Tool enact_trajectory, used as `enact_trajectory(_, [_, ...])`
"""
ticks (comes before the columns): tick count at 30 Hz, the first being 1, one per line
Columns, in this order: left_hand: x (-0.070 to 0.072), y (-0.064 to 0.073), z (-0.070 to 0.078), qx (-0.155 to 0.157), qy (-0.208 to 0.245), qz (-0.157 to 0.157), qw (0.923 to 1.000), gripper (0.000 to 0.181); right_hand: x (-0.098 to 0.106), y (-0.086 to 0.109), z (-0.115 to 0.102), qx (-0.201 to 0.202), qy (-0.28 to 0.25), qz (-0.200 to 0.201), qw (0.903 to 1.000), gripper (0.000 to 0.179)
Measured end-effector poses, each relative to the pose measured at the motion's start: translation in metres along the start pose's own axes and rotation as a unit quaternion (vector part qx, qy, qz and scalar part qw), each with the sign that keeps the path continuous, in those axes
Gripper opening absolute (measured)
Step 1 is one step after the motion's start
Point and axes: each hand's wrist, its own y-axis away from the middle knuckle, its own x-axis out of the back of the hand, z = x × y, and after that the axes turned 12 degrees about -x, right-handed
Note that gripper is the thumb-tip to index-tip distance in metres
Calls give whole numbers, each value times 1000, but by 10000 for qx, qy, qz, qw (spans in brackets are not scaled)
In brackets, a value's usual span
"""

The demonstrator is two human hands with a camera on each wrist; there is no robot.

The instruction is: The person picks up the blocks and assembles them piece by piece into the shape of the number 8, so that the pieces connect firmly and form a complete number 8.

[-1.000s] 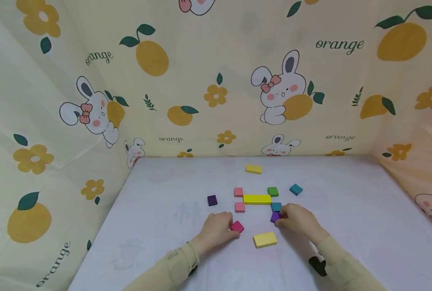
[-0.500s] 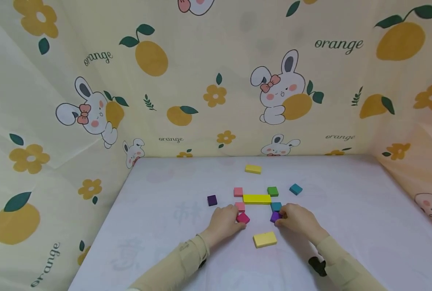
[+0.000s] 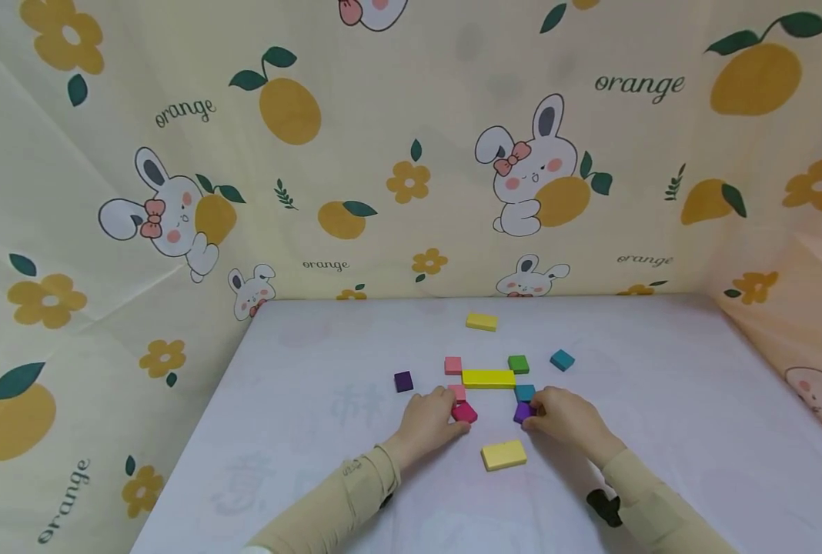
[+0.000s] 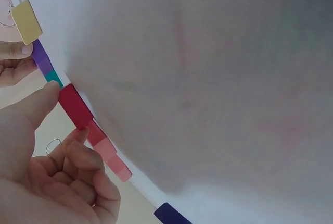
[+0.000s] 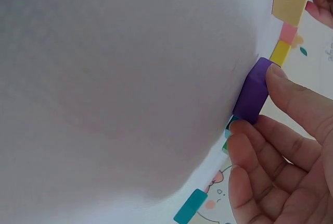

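Observation:
My left hand (image 3: pixel 426 423) pinches a crimson block (image 3: pixel 465 412) between thumb and finger, just in front of the near pink block (image 3: pixel 458 392). In the left wrist view the thumb and a fingertip are at opposite ends of that crimson block (image 4: pixel 76 107). On the other side, my right hand (image 3: pixel 569 422) holds a purple block (image 3: pixel 522 413) in front of a teal block (image 3: pixel 525 392); the right wrist view shows thumb and finger on the purple block (image 5: pixel 254 91). A long yellow block (image 3: pixel 489 379) lies between the far pink block (image 3: pixel 453 365) and a green block (image 3: pixel 518 364).
A pale yellow block (image 3: pixel 503 455) lies nearer me, between the forearms. Another yellow block (image 3: pixel 482 322) lies toward the back. A dark purple block (image 3: pixel 403 381) is on the left, a loose teal block (image 3: pixel 562 360) on the right. A patterned cloth (image 3: pixel 369 115) hangs behind the white table (image 3: pixel 300 431).
My left hand has moved away from me and slightly right with the crimson block, bringing it close to the near pink block. The right hand and purple block have stayed in place.

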Motion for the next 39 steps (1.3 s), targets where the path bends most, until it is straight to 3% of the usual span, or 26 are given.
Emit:
enact_trajectory(4, [2, 1, 2, 78, 15, -101, 9999, 35, 0, 1, -1, -7, -9, -8, 10000, 26])
enact_trajectory(31, [-3, 3, -2, -24, -36, 46, 10000, 34, -4, 5, -1, 61, -100, 175, 9998, 27])
enact_trajectory(39, [-1, 2, -1, 53, 33, -73, 10000, 35, -3, 6, -2, 0, -169, 208, 9996, 23])
